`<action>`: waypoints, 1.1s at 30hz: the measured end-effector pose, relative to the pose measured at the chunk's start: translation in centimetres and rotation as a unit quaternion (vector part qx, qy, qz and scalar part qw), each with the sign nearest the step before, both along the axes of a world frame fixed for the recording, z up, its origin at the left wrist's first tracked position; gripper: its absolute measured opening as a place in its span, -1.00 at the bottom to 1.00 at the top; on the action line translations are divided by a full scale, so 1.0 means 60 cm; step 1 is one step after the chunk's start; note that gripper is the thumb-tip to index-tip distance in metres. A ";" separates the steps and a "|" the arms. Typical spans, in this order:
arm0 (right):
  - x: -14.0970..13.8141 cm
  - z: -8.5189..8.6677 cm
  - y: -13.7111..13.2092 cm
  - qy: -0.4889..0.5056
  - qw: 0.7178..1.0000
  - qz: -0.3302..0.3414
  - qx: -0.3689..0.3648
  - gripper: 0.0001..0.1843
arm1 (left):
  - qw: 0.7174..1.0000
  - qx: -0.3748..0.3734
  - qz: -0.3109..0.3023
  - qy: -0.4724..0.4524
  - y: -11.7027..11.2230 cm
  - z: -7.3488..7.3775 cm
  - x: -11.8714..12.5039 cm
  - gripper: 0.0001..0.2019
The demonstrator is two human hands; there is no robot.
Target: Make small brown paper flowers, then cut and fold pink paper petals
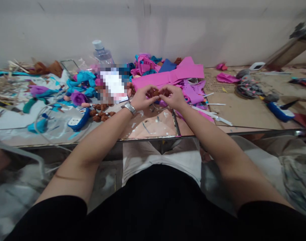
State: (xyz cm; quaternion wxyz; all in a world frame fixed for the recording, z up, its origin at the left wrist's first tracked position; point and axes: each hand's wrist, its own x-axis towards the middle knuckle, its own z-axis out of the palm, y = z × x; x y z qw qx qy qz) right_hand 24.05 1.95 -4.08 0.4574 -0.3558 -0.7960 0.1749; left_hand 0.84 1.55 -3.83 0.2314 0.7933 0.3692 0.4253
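My left hand (142,98), with a metal watch on its wrist, and my right hand (173,96) meet over the middle of the table. Both pinch a small brown crumpled piece (156,92) between their fingertips. Several similar small brown pieces (100,115) lie on the table to the left of my left wrist. Folded pink paper sheets (171,77) lie just behind my hands.
Blue, purple and pink paper scraps (80,87) cover the left and back of the table. A plastic bottle (102,53) stands at the back. A blue glue gun (79,121) lies left, another blue tool (280,111) right. White strips (213,115) lie right of my hands.
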 end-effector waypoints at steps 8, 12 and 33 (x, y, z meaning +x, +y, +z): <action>-0.001 0.000 -0.004 0.007 1.000 -0.002 0.003 -0.68 | 0.999 -0.023 -0.029 -0.016 -0.008 0.005 0.002 -0.38; -0.003 0.004 -0.009 0.015 1.000 0.011 0.006 -0.60 | 1.000 -0.013 -0.021 -0.019 -0.010 0.006 0.003 -0.41; -0.005 0.003 -0.008 0.025 0.998 0.027 0.043 -0.71 | 0.998 -0.011 -0.034 -0.045 0.014 -0.013 -0.001 -0.75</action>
